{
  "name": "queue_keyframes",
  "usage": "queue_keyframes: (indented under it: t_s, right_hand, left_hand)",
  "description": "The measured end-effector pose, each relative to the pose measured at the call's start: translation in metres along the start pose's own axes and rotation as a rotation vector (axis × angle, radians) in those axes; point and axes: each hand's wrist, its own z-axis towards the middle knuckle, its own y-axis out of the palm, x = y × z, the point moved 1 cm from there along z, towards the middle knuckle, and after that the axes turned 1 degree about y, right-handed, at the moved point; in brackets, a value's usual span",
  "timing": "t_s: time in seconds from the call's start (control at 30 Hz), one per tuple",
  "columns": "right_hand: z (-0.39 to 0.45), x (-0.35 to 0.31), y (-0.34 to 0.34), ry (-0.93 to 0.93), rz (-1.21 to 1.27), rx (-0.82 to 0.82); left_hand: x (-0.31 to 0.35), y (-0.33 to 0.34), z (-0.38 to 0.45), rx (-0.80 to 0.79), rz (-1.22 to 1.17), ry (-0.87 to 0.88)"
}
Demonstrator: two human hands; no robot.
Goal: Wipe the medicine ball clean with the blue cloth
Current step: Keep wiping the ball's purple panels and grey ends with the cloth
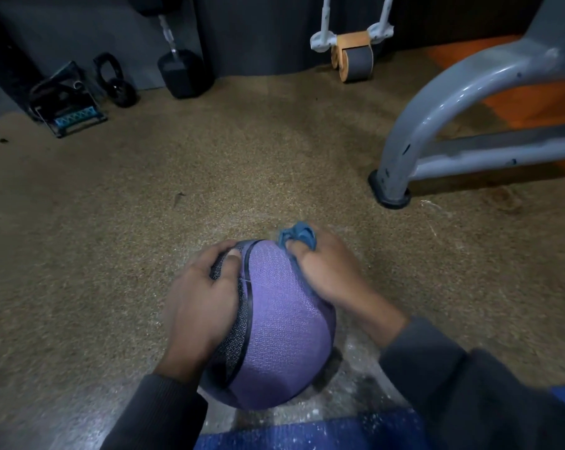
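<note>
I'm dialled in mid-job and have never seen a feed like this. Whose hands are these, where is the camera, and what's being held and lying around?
There is no machine here: a person works with bare hands, and the single picture comes from a camera on their head, looking forward and down. The left hand rests on the side of a purple medicine ball and steadies it on the speckled floor. The right hand grips a bunched blue cloth against the far upper part of the ball. Further back by the wall are a dumbbell, a small kettlebell, a wheel roller and a black frame with a teal strip. On the right stands a grey metal frame. A blue mat lies nearest the camera.
</note>
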Motion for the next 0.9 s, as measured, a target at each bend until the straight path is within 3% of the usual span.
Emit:
queue_keyframes:
  t_s: [0.1,0.17,0.23,0.3,0.4,0.5,0.6,0.67,0.8,0.83,0.9]
  right_hand:
    - [-0.053,-0.021,0.009,-0.313,-0.308,0.149]
    - [-0.058,-0.036,0.01,-0.399,-0.39,0.163]
    - [-0.032,-0.032,0.009,-0.3,-0.327,0.093]
    - [0.002,-0.014,0.003,-0.123,-0.098,-0.034]
    - [0.012,0.011,0.002,0.051,0.1,0.01]
    - [-0.032,0.004,0.013,-0.211,-0.132,0.199]
    - [-0.056,-0.014,0.021,-0.431,-0.249,0.249]
    - [-0.039,-0.012,0.02,-0.368,-0.166,0.24]
    - [0.005,0.017,0.013,0.092,0.212,0.15]
    - [0.003,0.02,0.013,0.136,0.233,0.161]
    - [-0.018,0.018,0.014,0.024,0.148,0.232]
  left_hand:
    - [0.002,0.0,0.005,-0.024,0.009,0.003]
    - [0.0,0.0,0.006,-0.04,-0.019,0.017]
    - [-0.002,-0.001,0.004,-0.03,-0.034,0.027]
    - [-0.002,-0.002,0.002,-0.025,-0.028,0.019]
    - [0.003,-0.004,-0.002,-0.039,0.028,0.02]
    - [0.004,-0.005,0.003,-0.059,0.041,-0.008]
    - [-0.004,-0.005,0.009,-0.083,0.01,-0.02]
    - [-0.008,-0.006,0.008,-0.079,-0.007,-0.01]
    - [-0.009,-0.008,0.003,-0.056,0.008,-0.021]
    - [-0.007,-0.008,0.002,-0.049,0.017,-0.027]
    - [-0.003,-0.008,0.002,-0.033,0.035,-0.025]
